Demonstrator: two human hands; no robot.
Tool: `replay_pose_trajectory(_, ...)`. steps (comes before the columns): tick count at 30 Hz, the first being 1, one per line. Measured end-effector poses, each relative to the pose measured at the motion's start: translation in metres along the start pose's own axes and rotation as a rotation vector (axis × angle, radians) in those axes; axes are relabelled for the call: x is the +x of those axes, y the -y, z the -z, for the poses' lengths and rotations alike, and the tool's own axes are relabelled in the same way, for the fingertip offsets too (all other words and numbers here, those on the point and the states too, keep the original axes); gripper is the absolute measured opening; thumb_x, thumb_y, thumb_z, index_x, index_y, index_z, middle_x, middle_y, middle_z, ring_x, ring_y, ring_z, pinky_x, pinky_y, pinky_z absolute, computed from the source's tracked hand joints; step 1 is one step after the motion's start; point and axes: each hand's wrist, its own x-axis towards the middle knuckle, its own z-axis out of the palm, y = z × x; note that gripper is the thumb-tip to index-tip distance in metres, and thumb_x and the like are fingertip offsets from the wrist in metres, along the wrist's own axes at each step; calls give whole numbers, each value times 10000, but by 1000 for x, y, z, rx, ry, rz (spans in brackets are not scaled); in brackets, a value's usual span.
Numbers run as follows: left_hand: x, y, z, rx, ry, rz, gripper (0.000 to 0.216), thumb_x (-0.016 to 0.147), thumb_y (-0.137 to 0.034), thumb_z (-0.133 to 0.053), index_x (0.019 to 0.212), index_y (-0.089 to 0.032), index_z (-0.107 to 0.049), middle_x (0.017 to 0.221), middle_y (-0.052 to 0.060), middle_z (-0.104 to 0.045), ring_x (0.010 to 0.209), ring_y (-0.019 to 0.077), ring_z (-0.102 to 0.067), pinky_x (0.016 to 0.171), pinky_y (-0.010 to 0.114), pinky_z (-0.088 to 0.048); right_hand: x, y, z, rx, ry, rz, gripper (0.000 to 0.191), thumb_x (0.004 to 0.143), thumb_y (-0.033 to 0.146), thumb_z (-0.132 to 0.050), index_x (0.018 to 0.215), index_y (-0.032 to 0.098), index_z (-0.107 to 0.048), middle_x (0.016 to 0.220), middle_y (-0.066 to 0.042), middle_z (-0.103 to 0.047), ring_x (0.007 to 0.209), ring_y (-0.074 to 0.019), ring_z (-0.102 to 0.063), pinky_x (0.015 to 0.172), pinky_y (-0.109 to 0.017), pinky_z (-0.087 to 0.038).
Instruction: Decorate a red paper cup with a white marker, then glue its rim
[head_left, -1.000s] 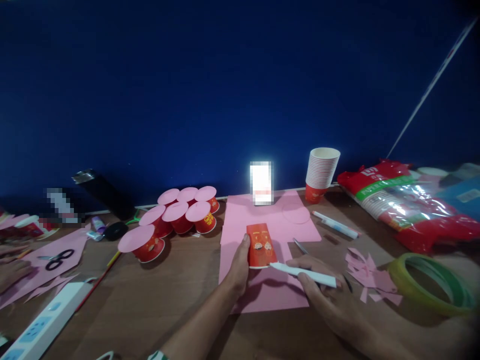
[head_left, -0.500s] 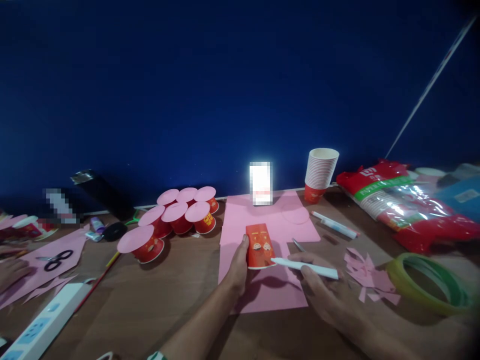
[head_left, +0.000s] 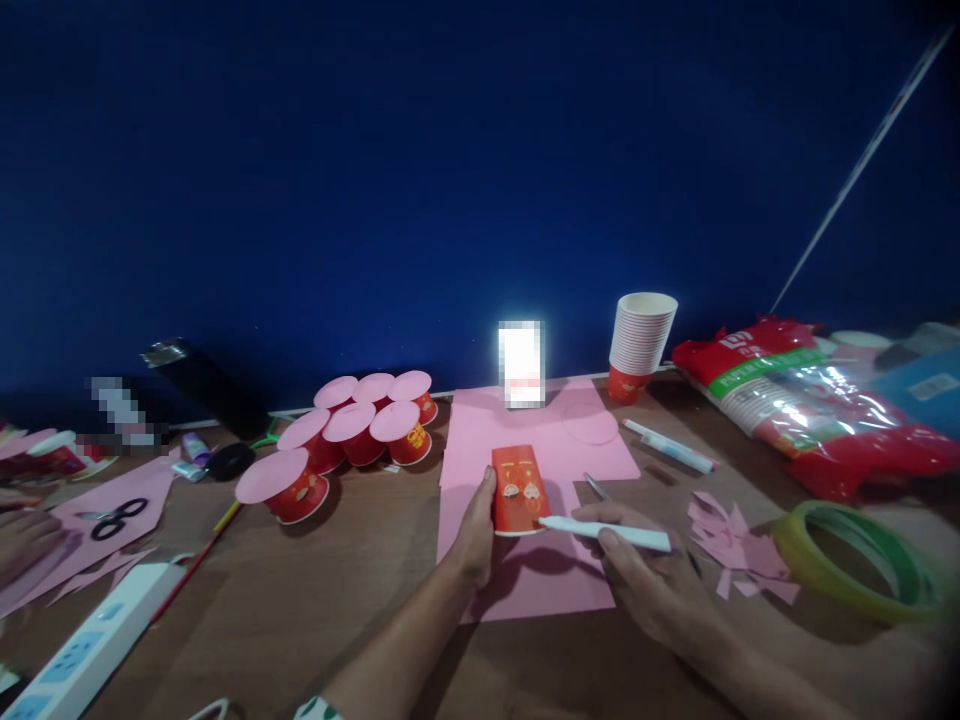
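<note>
My left hand [head_left: 476, 530] is closed round the side of a red paper cup [head_left: 517, 495], held with its white rim downward over pink paper [head_left: 532, 590]. My right hand [head_left: 645, 570] grips a white marker [head_left: 622, 533], its tip at the cup's lower right, near the rim. A pointed metal blade [head_left: 598, 487] sticks out beyond the right hand's fingers; whether that hand also holds it I cannot tell. Several upturned red cups [head_left: 412, 447] topped with pink paper discs [head_left: 350, 421] stand to the left.
A cup stack [head_left: 643, 345], markers [head_left: 667, 447], pink scraps [head_left: 739, 550], tape roll [head_left: 802, 580] and red plastic package [head_left: 780, 400] lie right. A bright screen [head_left: 521, 365] stands behind. Leftward are a power strip [head_left: 97, 625], black scissors [head_left: 112, 522] and another person's hand [head_left: 26, 545].
The marker and my right hand have shifted very slightly left along the cup. The other person's hand at far left has moved a little. My left hand keeps its hold.
</note>
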Motion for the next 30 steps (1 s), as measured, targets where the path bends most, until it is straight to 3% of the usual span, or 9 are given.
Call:
replay_pose_trajectory(16,3,2,5,26,23,6,583,880,-606,-473,1083,-104,-688,1063,146,-733,964,271,-687,898,379,-496,3,-1,-3,40,24,56,397,931,487,-474,977,167,-704,708,-31,-597,657,-149,-554,585,-246,-480)
replay_pose_trajectory(21,3,2,5,11,42,28,581,888,-606,-457,1062,-102,-688,1025,135,-739,906,250,-693,863,350,-499,3,-2,-4,43,-42,38,400,913,506,-493,947,176,-715,698,-36,-627,650,-154,-571,572,-244,-483)
replay_pose_trajectory(27,2,2,4,22,13,11,568,886,-598,-471,1079,-107,-682,1033,136,-739,936,262,-693,871,355,-499,3,-1,-1,30,45,59,372,939,455,-471,969,173,-713,715,-37,-619,671,-156,-575,586,-248,-494)
replay_pose_trajectory(30,1,2,2,3,31,2,548,882,-581,-494,1057,-99,-685,1016,143,-742,944,273,-694,888,371,-501,3,0,-2,20,-1,70,376,933,459,-479,977,169,-714,708,-41,-617,659,-156,-565,584,-253,-497)
